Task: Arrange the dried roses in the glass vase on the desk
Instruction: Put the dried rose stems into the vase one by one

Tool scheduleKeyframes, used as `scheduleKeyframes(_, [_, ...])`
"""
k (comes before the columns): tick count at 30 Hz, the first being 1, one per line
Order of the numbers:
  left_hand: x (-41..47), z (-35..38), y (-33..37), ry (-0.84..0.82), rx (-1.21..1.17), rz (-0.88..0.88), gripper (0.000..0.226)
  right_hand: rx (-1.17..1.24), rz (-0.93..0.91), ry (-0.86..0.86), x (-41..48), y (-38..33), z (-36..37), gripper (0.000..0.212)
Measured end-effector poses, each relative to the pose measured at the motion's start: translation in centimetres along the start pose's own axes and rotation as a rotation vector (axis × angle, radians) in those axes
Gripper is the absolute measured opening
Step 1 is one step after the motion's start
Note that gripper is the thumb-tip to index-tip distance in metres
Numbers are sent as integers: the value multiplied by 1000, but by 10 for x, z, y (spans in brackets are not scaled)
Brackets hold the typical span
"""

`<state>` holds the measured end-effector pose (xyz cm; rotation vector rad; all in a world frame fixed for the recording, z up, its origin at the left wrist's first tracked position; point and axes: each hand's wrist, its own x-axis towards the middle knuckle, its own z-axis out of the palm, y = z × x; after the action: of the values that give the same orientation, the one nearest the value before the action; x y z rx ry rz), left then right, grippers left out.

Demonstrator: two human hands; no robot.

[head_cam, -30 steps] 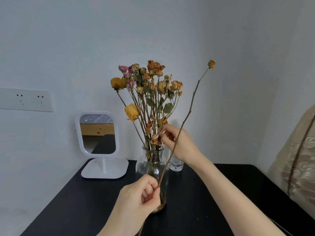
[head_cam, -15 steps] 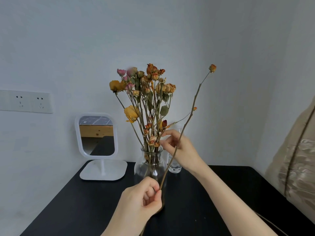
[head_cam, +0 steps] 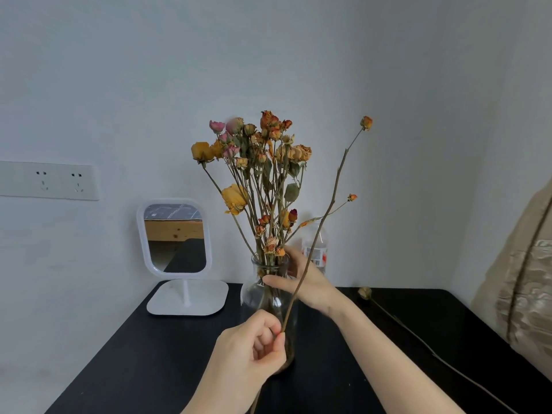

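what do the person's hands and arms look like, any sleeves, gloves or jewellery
Both are bare: the left hand and right hand wear no gloves, and no rings or bracelets show. The right forearm is uncovered to the frame edge, no sleeve or watch visible. Nails look short and unpainted.

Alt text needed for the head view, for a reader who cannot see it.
A left hand pinches a long dried rose stem in front of a glass vase of dried roses on a black desk, while the right hand rests at the vase's neck. A white mirror stands to the left.
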<state>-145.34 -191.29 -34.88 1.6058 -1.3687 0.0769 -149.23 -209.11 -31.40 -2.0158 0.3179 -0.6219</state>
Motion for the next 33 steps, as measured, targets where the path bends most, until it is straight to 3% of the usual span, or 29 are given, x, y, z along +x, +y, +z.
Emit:
scheduleKeyframes(10, [1, -5, 1, 22, 33, 12, 41, -82, -39, 210, -13, -1, 20, 63])
scheduleKeyframes(16, [2, -8, 5, 56, 38, 25, 43, -210, -98, 486, -23, -4, 50, 71])
scheduleKeyframes(19, [1, -13, 5, 76, 32, 17, 43, -176, -96, 447, -23, -6, 50, 75])
scheduleKeyframes(23, [-1, -23, 4, 124, 21, 16, 39, 61, -73, 190, -21, -7, 35, 61])
scheduleKeyframes(25, [-1, -27, 4, 162, 37, 28, 39, 81, -36, 143, -19, -6, 31, 54])
scheduleKeyframes(33, [-4, -32, 21, 199, 54, 109, 46, -106, -40, 292, -14, -5, 39, 47])
